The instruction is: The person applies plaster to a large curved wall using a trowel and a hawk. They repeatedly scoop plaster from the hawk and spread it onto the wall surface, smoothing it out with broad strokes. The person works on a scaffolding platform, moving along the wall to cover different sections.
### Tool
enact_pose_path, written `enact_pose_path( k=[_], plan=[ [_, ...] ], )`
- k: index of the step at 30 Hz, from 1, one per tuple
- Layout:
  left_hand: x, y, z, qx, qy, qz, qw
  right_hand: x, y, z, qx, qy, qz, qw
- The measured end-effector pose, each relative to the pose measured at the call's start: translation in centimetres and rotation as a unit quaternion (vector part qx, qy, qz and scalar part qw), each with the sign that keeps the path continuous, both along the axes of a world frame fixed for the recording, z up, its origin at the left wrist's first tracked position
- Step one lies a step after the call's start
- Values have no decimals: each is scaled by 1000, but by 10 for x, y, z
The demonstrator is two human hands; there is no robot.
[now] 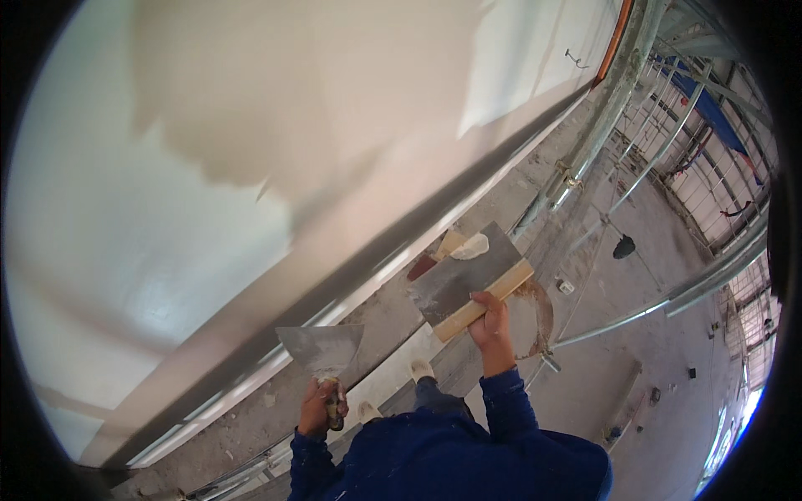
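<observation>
My left hand (316, 409) is wrapped around the handle of a putty knife (322, 344), whose broad, flared metal blade points up toward the wall. In my right hand (491, 324) is a wide filling blade (458, 284), a rectangular metal sheet set in a pale wooden grip bar. A lump of off-white putty (470, 247) sits near the far edge of that sheet. The two tools are apart from each other. Beyond them rises the wall (251, 100), with darker beige, ragged-edged patches beside paler, smoother areas. Neither blade appears to touch it.
Scaffold poles (614, 125) stand at the right, and a curved-looking rail (614, 324) crosses there. Under my feet runs a pale narrow board (393, 377). Concrete floor (668, 351) with scattered debris spreads to the right. A dark strip (368, 250) lines the wall's base.
</observation>
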State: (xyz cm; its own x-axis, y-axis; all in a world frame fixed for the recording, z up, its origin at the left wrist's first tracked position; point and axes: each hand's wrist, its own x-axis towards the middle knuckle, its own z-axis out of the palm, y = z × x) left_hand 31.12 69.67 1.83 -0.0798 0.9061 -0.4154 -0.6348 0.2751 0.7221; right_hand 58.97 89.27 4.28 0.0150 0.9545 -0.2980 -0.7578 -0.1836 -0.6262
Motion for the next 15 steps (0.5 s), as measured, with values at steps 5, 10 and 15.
enact_pose_path(
  k=[5,10,15],
  plan=[
    [22,39,10,43,35,79,995,-1,112,47,147,-113,-24,982],
    [54,71,14,68,37,111,991,-13,245,97,287,-289,-90,909],
    [75,81,23,31,54,145,987,-29,336,151,337,-450,-133,816]
  ],
)
